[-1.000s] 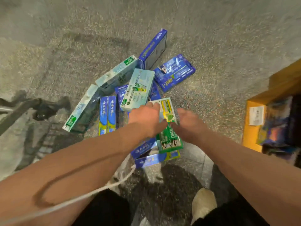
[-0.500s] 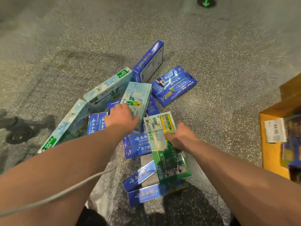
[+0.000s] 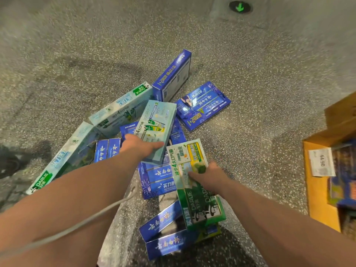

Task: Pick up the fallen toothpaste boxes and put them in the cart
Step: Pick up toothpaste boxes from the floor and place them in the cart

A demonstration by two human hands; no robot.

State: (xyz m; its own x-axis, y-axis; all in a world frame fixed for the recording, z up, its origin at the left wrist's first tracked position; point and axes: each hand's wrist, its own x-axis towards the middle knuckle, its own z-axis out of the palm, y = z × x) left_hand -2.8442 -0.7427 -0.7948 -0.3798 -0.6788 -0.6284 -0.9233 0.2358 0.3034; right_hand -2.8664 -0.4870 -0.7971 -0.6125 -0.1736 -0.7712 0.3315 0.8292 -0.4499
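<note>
Wide stretches of floor (image 3: 269,74) lay bare beyond the pile (image 3: 159,180) of boxes, which sat heaped just ahead of the person, none of it yet in the cart. A second before, both hands had met on the green box (image 3: 200,205); since then they had parted. The right hand (image 3: 210,177) alone pinched that box, raised above the blue ones. The left hand (image 3: 141,147) had moved to the near end of the pale box (image 3: 156,122), fingers laid across it; whether it gripped could not be told. That looked like two boxes going up together. The orange shelf (image 3: 317,199) hemmed the right side. A dark wheel (image 3: 10,164), perhaps the cart's, stood at the left edge, so the carry probably led left over open floor.
</note>
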